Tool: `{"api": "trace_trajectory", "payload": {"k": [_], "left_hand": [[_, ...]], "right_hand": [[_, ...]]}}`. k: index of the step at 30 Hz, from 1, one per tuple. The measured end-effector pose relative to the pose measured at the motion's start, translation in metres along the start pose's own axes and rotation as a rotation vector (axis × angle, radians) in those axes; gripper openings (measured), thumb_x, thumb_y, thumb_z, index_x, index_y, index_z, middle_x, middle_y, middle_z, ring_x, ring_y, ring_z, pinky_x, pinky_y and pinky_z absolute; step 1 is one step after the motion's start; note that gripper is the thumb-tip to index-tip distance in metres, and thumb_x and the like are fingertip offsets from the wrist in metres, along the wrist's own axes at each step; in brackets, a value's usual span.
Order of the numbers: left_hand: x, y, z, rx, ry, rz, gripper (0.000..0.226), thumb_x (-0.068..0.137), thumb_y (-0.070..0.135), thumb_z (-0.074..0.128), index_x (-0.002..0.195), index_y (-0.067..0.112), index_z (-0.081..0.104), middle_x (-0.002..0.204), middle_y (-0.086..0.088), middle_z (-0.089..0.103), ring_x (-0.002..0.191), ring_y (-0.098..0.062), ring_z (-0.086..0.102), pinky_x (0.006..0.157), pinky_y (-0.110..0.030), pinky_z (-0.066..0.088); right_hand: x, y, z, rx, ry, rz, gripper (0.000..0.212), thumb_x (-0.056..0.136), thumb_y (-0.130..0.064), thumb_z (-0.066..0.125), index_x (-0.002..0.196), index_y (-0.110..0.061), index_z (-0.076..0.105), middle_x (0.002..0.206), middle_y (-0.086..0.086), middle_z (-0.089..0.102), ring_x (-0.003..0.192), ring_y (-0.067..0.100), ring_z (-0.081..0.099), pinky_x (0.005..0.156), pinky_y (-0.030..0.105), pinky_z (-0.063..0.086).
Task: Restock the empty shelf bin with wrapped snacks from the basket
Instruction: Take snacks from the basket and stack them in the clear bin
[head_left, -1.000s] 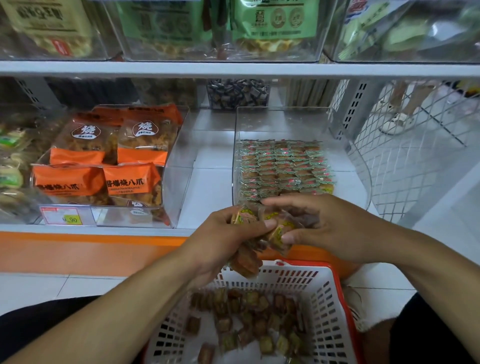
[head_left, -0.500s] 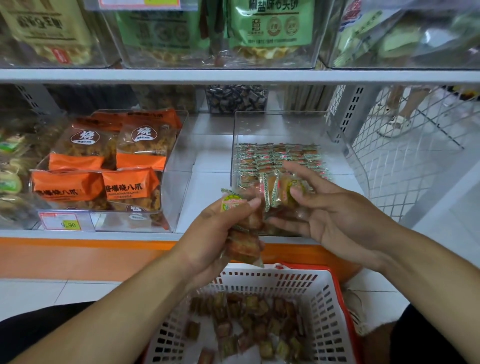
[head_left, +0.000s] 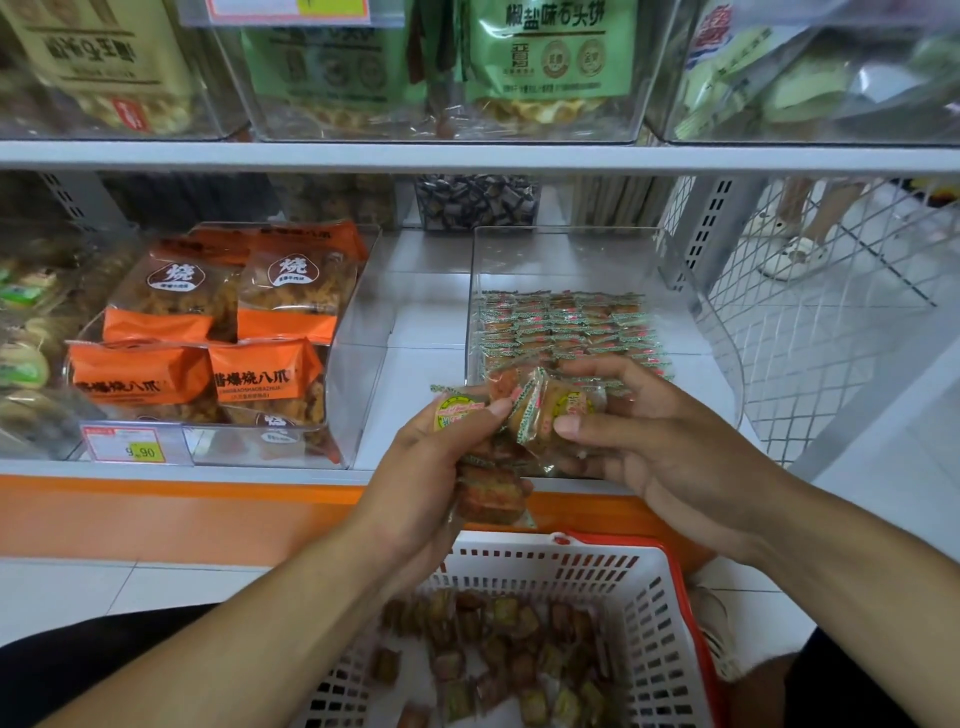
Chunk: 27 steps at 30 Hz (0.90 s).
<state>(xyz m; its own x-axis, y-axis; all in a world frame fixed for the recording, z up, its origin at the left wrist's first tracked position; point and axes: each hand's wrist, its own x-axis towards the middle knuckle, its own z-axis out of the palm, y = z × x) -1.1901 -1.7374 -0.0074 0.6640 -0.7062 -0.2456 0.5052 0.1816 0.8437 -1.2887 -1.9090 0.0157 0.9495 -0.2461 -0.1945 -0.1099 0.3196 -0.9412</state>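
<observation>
My left hand (head_left: 441, 467) grips a bunch of small wrapped snacks (head_left: 485, 483), brown cakes in clear green-edged wrappers, just in front of the shelf edge. My right hand (head_left: 649, 441) pinches a few more wrapped snacks (head_left: 556, 408) at the front of the clear shelf bin (head_left: 519, 249). Neat rows of the same snacks (head_left: 566, 327) lie on the bin's floor. Below my hands stands the white basket with a red rim (head_left: 639, 597), with several loose snacks (head_left: 498, 649) in it.
A clear bin of orange snack bags (head_left: 218, 322) with a price tag (head_left: 135, 444) sits to the left. The shelf above (head_left: 467, 156) carries bins of green and yellow bags. A wire mesh panel (head_left: 831, 312) closes the right side; someone's feet show behind it.
Both hands have risen from above the basket to the front of the clear bin, carrying the snacks. My right hand has taken a few snacks from the bunch.
</observation>
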Motion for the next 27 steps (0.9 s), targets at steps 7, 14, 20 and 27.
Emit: {"api": "trace_trajectory", "payload": {"k": [7, 14, 20, 27], "left_hand": [[0.001, 0.000, 0.003, -0.052, 0.073, 0.048, 0.043, 0.086, 0.025, 0.071, 0.121, 0.000, 0.065, 0.096, -0.022, 0.072, 0.067, -0.028, 0.071, 0.053, -0.032, 0.056], [-0.003, 0.002, 0.001, 0.014, 0.054, 0.105, 0.025, 0.087, 0.024, 0.072, 0.110, 0.015, 0.072, 0.092, -0.019, 0.074, 0.069, -0.031, 0.073, 0.051, -0.035, 0.056], [0.003, 0.002, -0.016, 0.894, 0.082, 0.705, 0.020, 0.085, 0.022, 0.074, 0.104, 0.026, 0.072, 0.103, 0.010, 0.069, 0.086, -0.012, 0.070, 0.071, -0.030, 0.056], [0.002, -0.002, -0.020, 1.162, -0.012, 0.935, 0.024, 0.090, 0.018, 0.075, 0.113, 0.022, 0.070, 0.123, 0.007, 0.060, 0.106, -0.009, 0.065, 0.085, -0.023, 0.053]], "right_hand": [[-0.005, 0.009, 0.002, -0.572, 0.085, -0.192, 0.026, 0.090, -0.048, 0.062, 0.103, -0.033, 0.079, 0.096, -0.006, 0.079, 0.095, 0.017, 0.074, 0.086, 0.038, 0.058], [-0.002, 0.000, 0.001, -0.218, -0.017, 0.028, 0.030, 0.081, -0.028, 0.072, 0.109, -0.016, 0.075, 0.110, 0.009, 0.075, 0.100, 0.024, 0.073, 0.084, 0.036, 0.061], [-0.003, -0.023, -0.002, 0.435, -0.293, 0.245, 0.029, 0.101, -0.031, 0.053, 0.119, -0.018, 0.070, 0.140, 0.018, 0.058, 0.134, 0.040, 0.051, 0.107, 0.063, 0.040], [-0.002, -0.011, 0.003, 0.361, -0.057, 0.290, 0.042, 0.092, -0.014, 0.058, 0.133, -0.005, 0.061, 0.131, 0.022, 0.064, 0.123, 0.037, 0.062, 0.102, 0.049, 0.052]]}}
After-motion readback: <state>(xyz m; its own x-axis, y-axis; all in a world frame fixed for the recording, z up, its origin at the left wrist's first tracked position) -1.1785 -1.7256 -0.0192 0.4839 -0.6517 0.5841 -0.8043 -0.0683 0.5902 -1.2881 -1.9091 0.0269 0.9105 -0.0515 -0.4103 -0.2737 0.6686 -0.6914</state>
